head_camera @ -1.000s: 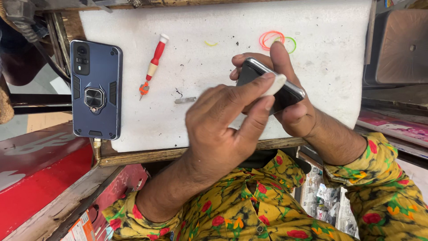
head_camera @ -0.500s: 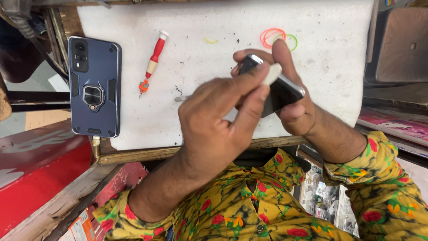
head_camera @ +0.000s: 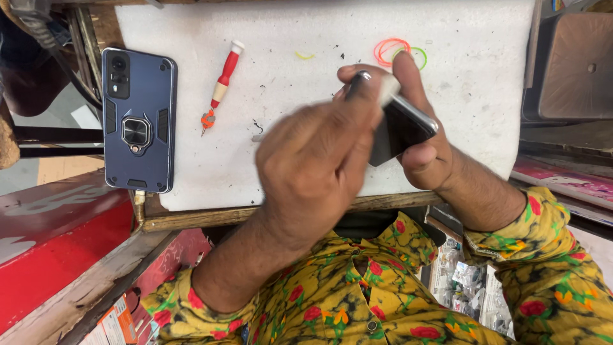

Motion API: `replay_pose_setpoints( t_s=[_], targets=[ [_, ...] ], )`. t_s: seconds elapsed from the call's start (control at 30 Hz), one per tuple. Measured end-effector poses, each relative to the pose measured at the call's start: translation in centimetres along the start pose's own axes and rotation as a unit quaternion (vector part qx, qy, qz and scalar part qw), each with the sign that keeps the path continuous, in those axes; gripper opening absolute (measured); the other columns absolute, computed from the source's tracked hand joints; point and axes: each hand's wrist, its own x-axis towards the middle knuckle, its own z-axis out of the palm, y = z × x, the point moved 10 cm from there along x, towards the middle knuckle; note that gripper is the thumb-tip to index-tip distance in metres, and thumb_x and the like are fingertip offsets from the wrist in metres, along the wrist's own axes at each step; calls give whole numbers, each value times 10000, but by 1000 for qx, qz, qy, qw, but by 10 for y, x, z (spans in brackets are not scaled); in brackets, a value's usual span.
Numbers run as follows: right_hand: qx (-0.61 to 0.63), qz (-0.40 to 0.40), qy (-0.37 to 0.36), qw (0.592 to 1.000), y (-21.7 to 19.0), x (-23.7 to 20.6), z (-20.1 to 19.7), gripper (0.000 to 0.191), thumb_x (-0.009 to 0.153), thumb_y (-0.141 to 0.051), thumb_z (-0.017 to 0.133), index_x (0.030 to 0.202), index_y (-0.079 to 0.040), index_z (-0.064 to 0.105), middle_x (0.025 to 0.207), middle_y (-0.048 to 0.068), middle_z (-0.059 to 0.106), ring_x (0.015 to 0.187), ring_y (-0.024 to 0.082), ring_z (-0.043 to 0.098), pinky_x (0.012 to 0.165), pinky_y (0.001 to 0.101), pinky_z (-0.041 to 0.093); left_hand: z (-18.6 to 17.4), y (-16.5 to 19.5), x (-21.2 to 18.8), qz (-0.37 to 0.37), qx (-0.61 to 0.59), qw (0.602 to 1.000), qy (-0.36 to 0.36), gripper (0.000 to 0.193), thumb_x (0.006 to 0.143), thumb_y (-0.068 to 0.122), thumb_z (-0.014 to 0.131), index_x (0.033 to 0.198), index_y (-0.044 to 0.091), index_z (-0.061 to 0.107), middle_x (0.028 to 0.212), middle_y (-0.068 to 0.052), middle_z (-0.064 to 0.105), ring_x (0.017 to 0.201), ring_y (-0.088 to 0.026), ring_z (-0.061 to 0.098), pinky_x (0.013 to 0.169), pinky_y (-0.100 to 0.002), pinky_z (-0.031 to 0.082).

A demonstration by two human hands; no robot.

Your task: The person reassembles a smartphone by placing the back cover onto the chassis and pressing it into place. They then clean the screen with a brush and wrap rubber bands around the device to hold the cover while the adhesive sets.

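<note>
A: Entry, head view. Right hand [head_camera: 418,137] grips a dark phone [head_camera: 399,131] above the near part of the white mat [head_camera: 472,121]. Fingers curl round its far edge, thumb presses the near side. Closed grip, firm.

B: And the left?

A: Left hand [head_camera: 316,169] lies across the phone's upper end, motion-blurred. Fingertips are pinched together on a small white piece [head_camera: 388,88], possibly cloth or a pad; kind not resolvable. It touches the phone's top corner.

B: Phone orientation?

A: Tilted, one long edge up, top corner pointing away from the body. It is held clear of the mat, not resting on it.

B: Other items on the mat?

A: Red-and-white screwdriver [head_camera: 220,86], lying left of the hands, tip toward the near edge. Orange band [head_camera: 389,50] and green band [head_camera: 418,56], overlapping, just beyond the right hand. A small yellow scrap [head_camera: 304,55] farther left of those.

B: Off the mat?

A: Blue phone case [head_camera: 138,120] with ring stand, face down, just beside the mat's left edge. Both sleeves [head_camera: 345,300] are yellow with a red flower print.
</note>
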Motion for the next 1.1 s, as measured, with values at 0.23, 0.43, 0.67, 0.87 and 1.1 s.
replay_pose_setpoints(
  t_s=[0.23, 0.43, 0.67, 0.87, 1.1],
  targets=[
    [2, 12, 13, 1000, 3, 0, -2, 903, 969, -732, 515, 1650, -384, 35, 1622, 229, 314, 1433, 288, 469, 1181, 461, 474, 2, 12, 3, 40, 25, 999, 16, 454, 1080, 23, 716, 1472, 89, 496, 1077, -73, 684, 950, -205, 719, 845, -322, 605],
    [78, 29, 37, 996, 5, -1, -2, 886, 983, -744, 528, 1643, -365, 74, 1604, 210, 375, 1326, 269, 493, 1096, 445, 497, 14, 8, -3, -7, -117, 992, -52, 354, 1066, 57, 720, 1396, 69, 592, 1034, -89, 725, 856, -155, 738, 734, -279, 612],
    [248, 71, 82, 963, 10, -17, -9, 835, 1045, -704, 497, 1683, -265, 184, 1576, 263, 443, 1312, 342, 555, 1138, 503, 474, -9, -45, -37, -203, -325, 923, 32, 281, 1124, 137, 639, 1365, -3, 604, 1189, -89, 753, 844, -58, 696, 704, -213, 601],
    [283, 67, 9, 957, 9, -20, -1, 726, 1082, -680, 451, 1637, -229, 327, 1540, 282, 506, 1318, 393, 609, 1106, 538, 542, -33, -59, -51, -119, -29, 990, 63, 288, 1043, 88, 731, 1298, -9, 641, 1083, -117, 734, 796, -116, 669, 714, -252, 559],
    [288, 79, 2, 954, 7, -21, 0, 740, 1078, -664, 475, 1652, -211, 359, 1536, 294, 499, 1328, 409, 596, 1057, 552, 567, -29, -75, -73, -94, 35, 994, 38, 323, 1004, 62, 715, 1294, -26, 601, 1025, -132, 726, 814, -173, 697, 720, -297, 567]
  ],
)
